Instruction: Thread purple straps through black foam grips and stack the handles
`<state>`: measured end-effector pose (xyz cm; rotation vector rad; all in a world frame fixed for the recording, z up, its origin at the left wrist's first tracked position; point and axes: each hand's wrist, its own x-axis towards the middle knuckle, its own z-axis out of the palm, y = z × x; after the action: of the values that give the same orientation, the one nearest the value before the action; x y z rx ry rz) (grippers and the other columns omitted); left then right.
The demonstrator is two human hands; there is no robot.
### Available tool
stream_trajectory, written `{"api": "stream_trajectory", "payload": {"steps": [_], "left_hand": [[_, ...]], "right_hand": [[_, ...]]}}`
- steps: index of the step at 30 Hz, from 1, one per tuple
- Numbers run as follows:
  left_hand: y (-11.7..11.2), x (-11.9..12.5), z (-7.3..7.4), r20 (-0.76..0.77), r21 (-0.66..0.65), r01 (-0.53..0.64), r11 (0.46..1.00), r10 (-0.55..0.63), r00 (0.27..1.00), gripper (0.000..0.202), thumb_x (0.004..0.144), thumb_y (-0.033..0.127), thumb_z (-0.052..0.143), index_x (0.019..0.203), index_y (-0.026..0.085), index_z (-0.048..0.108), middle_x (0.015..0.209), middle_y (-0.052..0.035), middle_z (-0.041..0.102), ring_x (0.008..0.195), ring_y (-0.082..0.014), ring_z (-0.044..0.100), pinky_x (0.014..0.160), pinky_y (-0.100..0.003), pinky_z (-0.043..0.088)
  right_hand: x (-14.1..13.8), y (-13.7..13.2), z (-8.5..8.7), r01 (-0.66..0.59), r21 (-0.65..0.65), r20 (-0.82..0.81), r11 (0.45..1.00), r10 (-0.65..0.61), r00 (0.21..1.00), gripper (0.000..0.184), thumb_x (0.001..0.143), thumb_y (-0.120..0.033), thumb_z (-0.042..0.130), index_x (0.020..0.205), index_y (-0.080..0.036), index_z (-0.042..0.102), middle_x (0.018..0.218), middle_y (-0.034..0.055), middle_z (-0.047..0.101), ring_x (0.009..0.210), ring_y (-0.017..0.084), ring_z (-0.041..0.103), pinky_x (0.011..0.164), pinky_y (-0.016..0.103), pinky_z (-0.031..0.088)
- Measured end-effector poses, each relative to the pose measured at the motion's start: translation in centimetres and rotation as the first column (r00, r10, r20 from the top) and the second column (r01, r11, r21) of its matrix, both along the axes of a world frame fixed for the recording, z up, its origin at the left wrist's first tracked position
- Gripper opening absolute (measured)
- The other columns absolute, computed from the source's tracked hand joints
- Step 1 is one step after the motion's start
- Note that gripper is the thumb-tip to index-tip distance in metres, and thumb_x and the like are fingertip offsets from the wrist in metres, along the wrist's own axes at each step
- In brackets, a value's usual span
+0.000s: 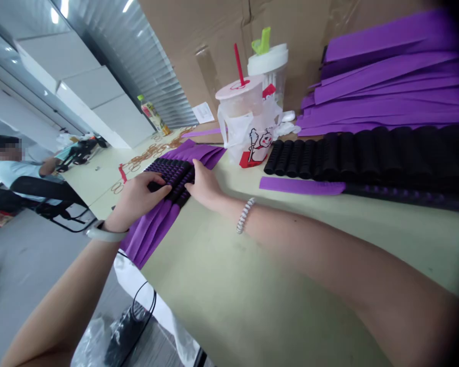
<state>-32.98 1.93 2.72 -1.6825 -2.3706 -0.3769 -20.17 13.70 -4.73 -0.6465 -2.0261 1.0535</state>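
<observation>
A bundle of purple strips with black perforated sleeves around their middles [173,172] lies flat near the table's left edge. Purple ends fan out beyond the sleeves on both sides. My left hand [141,198], with a pale band at the wrist, grips the left side of the bundle, its thumb and bent fingers on the black sleeves. From the right, my right hand [205,187] holds the same row between thumb and fingers. A coiled bracelet [246,216] is on that wrist. Some fingertips are hidden against the sleeves.
Rubber bands [147,154] lie behind the bundle. A bagged drink cup [241,120] and a lidded tumbler [270,66] stand near the cardboard. More purple strips [382,92] and black sleeved pieces [352,155] are at the right. Another person [17,165] sits at far left.
</observation>
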Motion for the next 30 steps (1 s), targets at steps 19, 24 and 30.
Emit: {"api": "stream_trajectory", "payload": {"steps": [19, 24, 30], "left_hand": [[-0.3, 0.9, -0.6, 0.028, 0.079, 0.096, 0.992, -0.099, 0.995, 0.025, 0.078, 0.043, 0.057, 0.082, 0.019, 0.066, 0.097, -0.0072, 0.069, 0.089, -0.025, 0.063, 0.083, -0.036, 0.048], [-1.2, -0.1, 1.1, 0.088, 0.273, -0.007, 0.962, -0.018, 0.996, 0.04, 0.092, 0.045, 0.036, 0.09, 0.018, 0.065, 0.092, -0.0065, 0.069, 0.087, -0.0219, 0.063, 0.082, -0.034, 0.048], [-5.5, -3.5, 0.9, 0.435, 0.675, -0.31, 0.67, -0.022, 0.9, 0.057, 0.096, 0.054, 0.023, 0.119, 0.016, 0.058, 0.124, -0.0116, 0.061, 0.12, -0.0262, 0.053, 0.105, -0.042, 0.038]], "right_hand": [[-0.6, 1.0, -1.3, 0.047, -0.141, -0.114, 0.989, -0.063, 0.992, 0.063, 0.07, -0.004, 0.072, 0.129, -0.005, 0.051, 0.122, 0.0172, 0.062, 0.119, 0.023, 0.056, 0.106, 0.036, 0.041], [-0.7, 1.3, -1.9, 0.037, -0.099, -0.122, 0.994, -0.049, 0.991, 0.073, 0.072, -0.009, 0.07, 0.139, -0.005, 0.042, 0.126, 0.0198, 0.058, 0.12, 0.025, 0.055, 0.106, 0.041, 0.041], [-0.5, 1.5, -1.4, 0.032, 0.068, -0.048, 0.997, -0.028, 0.998, 0.063, 0.078, -0.023, 0.065, 0.137, -0.008, 0.047, 0.143, 0.0166, 0.043, 0.134, 0.024, 0.038, 0.114, 0.04, 0.029]]}}
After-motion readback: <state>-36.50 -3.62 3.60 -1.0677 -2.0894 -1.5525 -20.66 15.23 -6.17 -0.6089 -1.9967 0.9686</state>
